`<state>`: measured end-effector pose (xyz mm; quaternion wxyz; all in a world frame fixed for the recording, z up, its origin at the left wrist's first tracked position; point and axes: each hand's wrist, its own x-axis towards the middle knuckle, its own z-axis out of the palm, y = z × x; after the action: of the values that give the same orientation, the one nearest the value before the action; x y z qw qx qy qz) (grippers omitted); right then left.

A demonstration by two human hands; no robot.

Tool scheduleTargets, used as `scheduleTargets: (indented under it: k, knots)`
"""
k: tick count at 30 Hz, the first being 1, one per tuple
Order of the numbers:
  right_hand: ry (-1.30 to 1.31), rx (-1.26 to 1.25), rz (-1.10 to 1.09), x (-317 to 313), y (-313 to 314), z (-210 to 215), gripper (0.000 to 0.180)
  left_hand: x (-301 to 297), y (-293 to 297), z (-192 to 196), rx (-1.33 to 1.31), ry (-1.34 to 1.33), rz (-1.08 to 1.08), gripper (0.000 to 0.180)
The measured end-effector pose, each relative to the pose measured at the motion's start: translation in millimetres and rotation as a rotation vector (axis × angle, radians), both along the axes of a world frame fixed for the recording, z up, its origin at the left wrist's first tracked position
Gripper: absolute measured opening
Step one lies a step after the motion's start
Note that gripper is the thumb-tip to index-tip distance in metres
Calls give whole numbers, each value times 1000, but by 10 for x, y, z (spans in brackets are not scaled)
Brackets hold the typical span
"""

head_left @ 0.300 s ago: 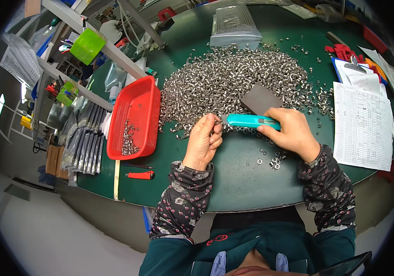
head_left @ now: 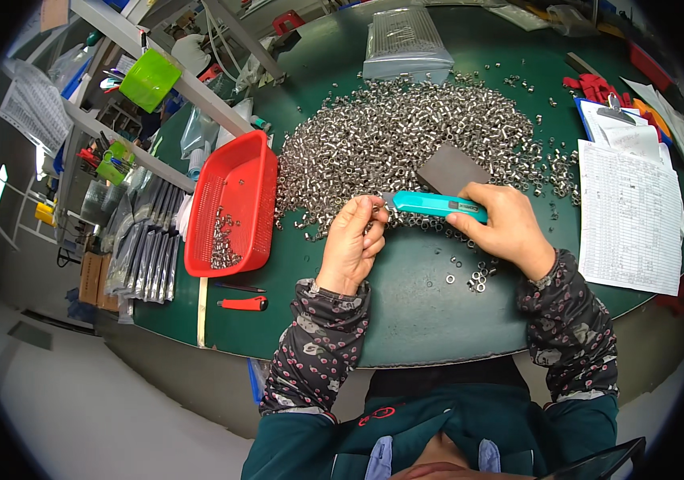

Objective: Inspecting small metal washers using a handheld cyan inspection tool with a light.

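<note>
Teal plastic catches our eye at the centre of the frame: a utility knife (head_left: 438,206) lying almost level, its tip pointing left. Our right hand (head_left: 506,228) wraps its grip around the rear of the handle, fingers closed on it. Our left hand (head_left: 354,244), just left of centre, has its grip pressed together at the fingertips (head_left: 374,210), pinching something small right at the knife's tip; what it is we cannot tell, since it is too small to make out. Both hands sit at the lower edge of a wide heap of small silvery metal rings (head_left: 406,136) that spreads across the upper middle of the dark green bench (head_left: 422,312). A dark grey block (head_left: 451,170) lies on the heap just above the knife. A few loose rings (head_left: 476,278) lie below the right hand, apart from the heap. To the left of centre a red basket (head_left: 234,200) holds a small cluster of the same rings in its lower part. Below it lies a small red-handled tool (head_left: 244,303). At the right of the frame are printed sheets (head_left: 630,216) and a clipboard (head_left: 618,124), and at the top a clear bag (head_left: 406,44) of parts.
</note>
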<state>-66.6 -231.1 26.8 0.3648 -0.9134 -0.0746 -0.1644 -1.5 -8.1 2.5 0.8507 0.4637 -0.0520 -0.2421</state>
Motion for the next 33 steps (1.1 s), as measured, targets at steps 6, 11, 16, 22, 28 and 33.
scheduleTargets:
  k: [6, 11, 16, 22, 28, 33]
  knots:
    - [30, -17, 6, -1, 2, -2, 29, 7, 15, 37, -41, -15, -13, 20]
    - [61, -38, 10, -7, 6, -7, 29, 11, 13, 1, -83, -27, 0, 16]
    - [66, -30, 26, -13, 20, 6, 29, 17, 18, -16, -115, 7, -10, 13]
    - [70, -39, 48, -15, 29, -7, 30, 19, 19, -29, -113, 14, -17, 13]
    - [89, -35, 82, -22, 35, 2, 30, 14, 17, -38, -107, -17, -32, 14]
    - [105, -22, 105, -25, 45, 17, 30, -9, 4, -24, -17, -13, 38, 18]
